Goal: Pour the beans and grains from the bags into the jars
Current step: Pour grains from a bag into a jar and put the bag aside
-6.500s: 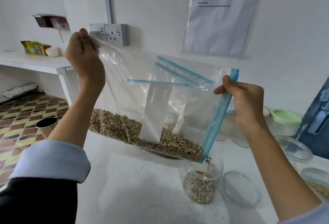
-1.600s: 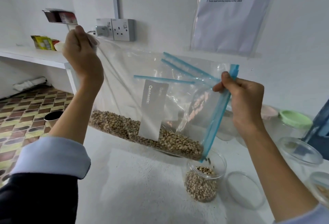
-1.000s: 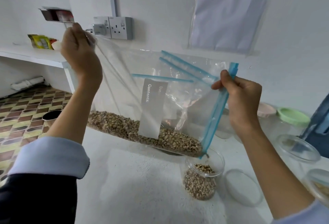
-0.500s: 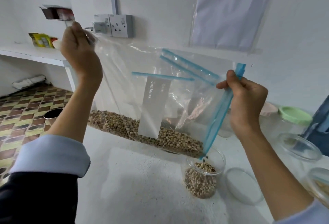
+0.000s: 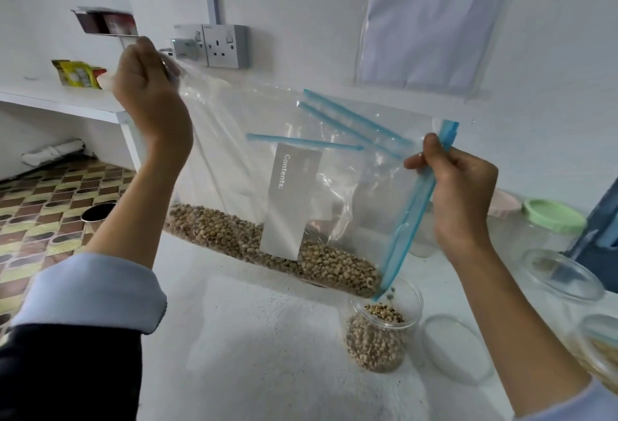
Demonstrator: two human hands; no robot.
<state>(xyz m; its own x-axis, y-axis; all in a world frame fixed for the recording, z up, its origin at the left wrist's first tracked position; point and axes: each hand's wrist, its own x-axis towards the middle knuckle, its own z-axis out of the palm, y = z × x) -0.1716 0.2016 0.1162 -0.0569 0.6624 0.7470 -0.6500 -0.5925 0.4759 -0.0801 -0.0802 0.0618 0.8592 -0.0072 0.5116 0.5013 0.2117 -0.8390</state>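
Observation:
A large clear zip bag with a blue seal strip and a white "Contents:" label hangs tilted over the white counter. My left hand pinches its raised bottom corner. My right hand grips the blue seal edge. Pale beans lie along the bag's low side and slide toward the open corner. Below that corner stands a clear jar, more than half full of beans. A few beans are dropping into it.
The jar's clear lid lies flat to its right. Further right are a glass bowl, a green-lidded jar, a partly seen container of grains and a blue object. A wall socket, a taped paper sheet and a shelf stand behind.
The bean level in the jar has risen steadily. The bag holds fewer beans near the pouring corner. Both hands keep their hold, with only small shifts.

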